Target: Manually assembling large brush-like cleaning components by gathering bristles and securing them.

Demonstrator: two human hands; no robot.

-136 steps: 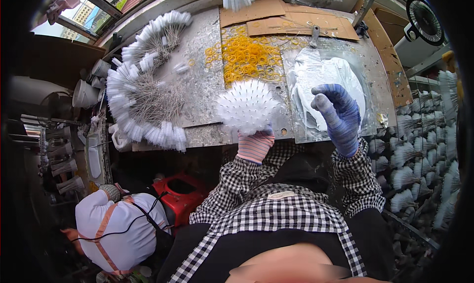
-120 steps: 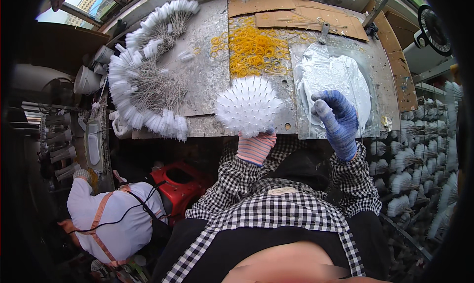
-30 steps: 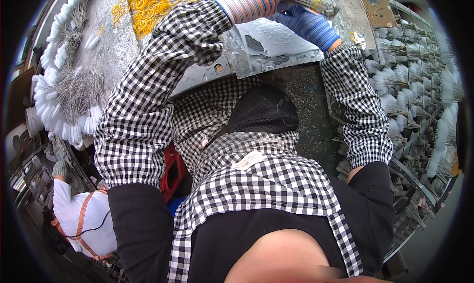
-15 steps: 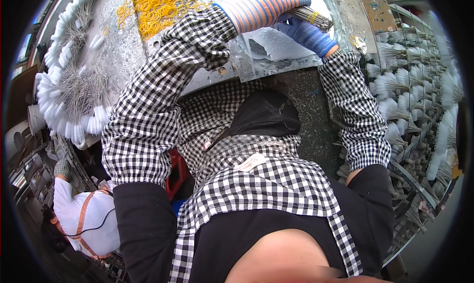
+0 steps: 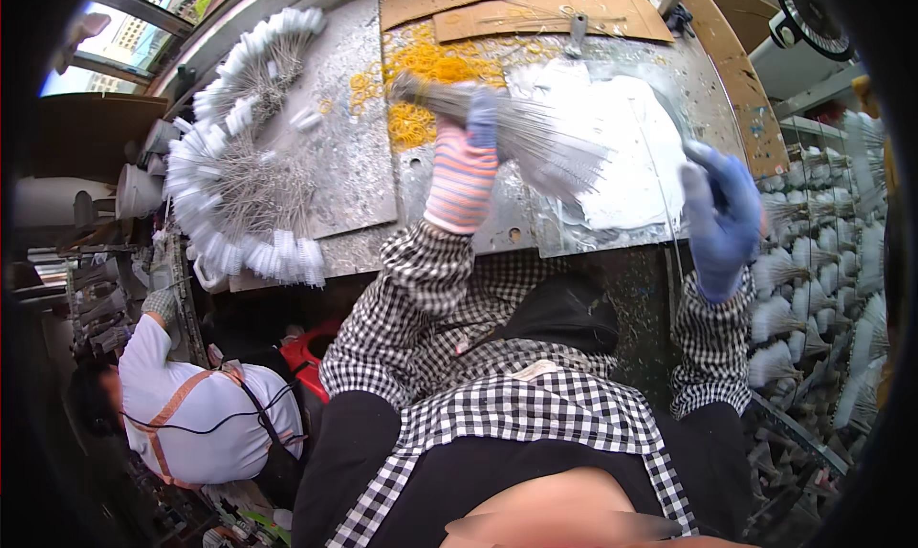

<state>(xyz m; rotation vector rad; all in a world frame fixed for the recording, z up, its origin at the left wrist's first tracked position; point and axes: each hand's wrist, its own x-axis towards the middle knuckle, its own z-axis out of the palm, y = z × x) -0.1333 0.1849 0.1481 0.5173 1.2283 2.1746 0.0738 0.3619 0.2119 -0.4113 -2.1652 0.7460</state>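
Well to the left of the left hand lies a curved pile of white brushes, and just beyond this hand on its left are scattered the yellow rings. The left hand, in a striped glove, is closed around a bundle of thin stems, whose white bristles spread to its right. Farther right, past the white paste, the blue-gloved right hand has fingers curled narrowly; whether they hold something, I cannot tell.
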